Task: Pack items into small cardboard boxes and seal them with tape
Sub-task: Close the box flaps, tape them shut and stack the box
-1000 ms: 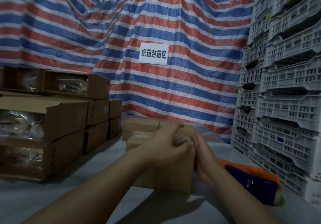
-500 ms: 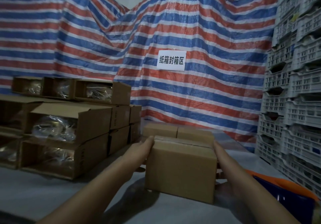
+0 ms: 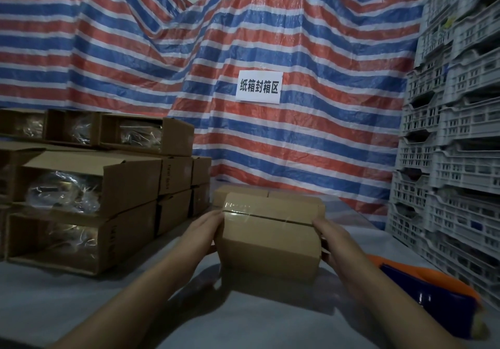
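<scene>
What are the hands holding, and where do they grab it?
Both hands hold the taped small cardboard box by its ends: left hand on the left end, right hand on the right.

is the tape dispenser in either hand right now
No, the tape dispenser lies on the table at the right, while the left hand and right hand hold the small box.
</scene>
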